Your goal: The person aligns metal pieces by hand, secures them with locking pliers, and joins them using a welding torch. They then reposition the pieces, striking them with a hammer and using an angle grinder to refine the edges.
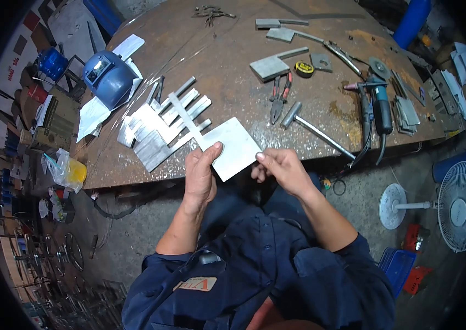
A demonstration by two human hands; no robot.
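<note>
A flat, square metal plate with a narrow bar extending from its upper left corner [231, 144] is held at the table's front edge. My left hand [201, 171] grips its left side, thumb on top. At the right corner, my right hand [280, 168] pinches the plate between thumb and fingers. Left of the plate, similar metal plates with bars [151, 148] lie in an overlapping pile. Beyond it on the table are pliers with red and black handles [280, 99] and a hammer [321, 132].
A blue welding helmet [110, 80] rests at the table's left. An angle grinder [380, 104], a yellow tape measure [304, 69], a welding electrode holder [354, 87] and more barred plates [270, 67] lie at the right. A drink bag [71, 169] hangs by the left edge; a fan [460, 209] stands right.
</note>
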